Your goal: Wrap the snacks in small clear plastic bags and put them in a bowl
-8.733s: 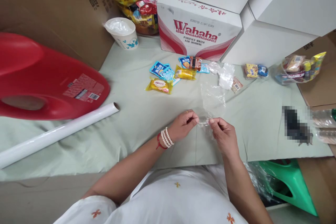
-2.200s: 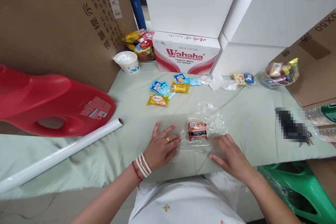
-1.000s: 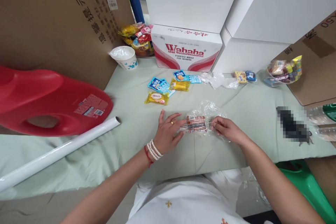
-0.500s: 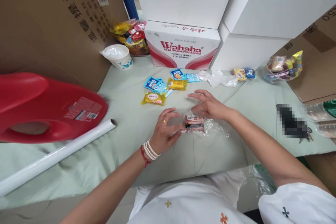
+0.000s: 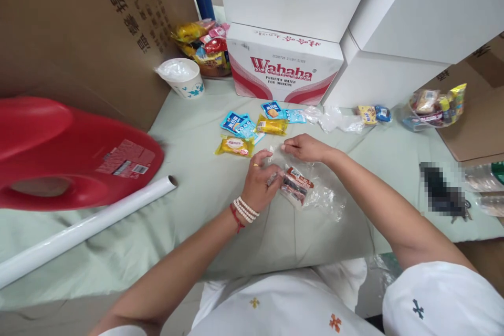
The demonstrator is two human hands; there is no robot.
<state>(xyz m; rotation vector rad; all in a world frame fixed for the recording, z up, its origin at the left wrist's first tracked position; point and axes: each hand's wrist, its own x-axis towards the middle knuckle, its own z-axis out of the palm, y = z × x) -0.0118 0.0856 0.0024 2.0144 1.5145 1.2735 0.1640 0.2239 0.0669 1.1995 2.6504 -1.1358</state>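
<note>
A dark red snack packet point(image 5: 297, 185) lies wrapped in a sheet of clear plastic film point(image 5: 325, 195) on the pale green cloth. My left hand point(image 5: 260, 181), with a ring and bead bracelets, is closed on the film at the packet's left end. My right hand point(image 5: 304, 147) reaches across just beyond it, fingers pinched on the film's far edge. Several loose snack packets lie further back: a yellow one point(image 5: 235, 146), blue ones point(image 5: 240, 124) and another yellow one point(image 5: 271, 125).
A red plastic stool point(image 5: 59, 152) and a white roll point(image 5: 82, 231) lie at the left. Behind stand a paper cup point(image 5: 181, 77), a Wahaha box point(image 5: 281, 70), white boxes and brown cartons. A snack bowl point(image 5: 431, 107) sits at the right; crumpled film point(image 5: 334, 118) lies nearby.
The snack packet went from lying under a flat film to being folded inside it. My right hand moved from the packet's right end across to the film's far edge.
</note>
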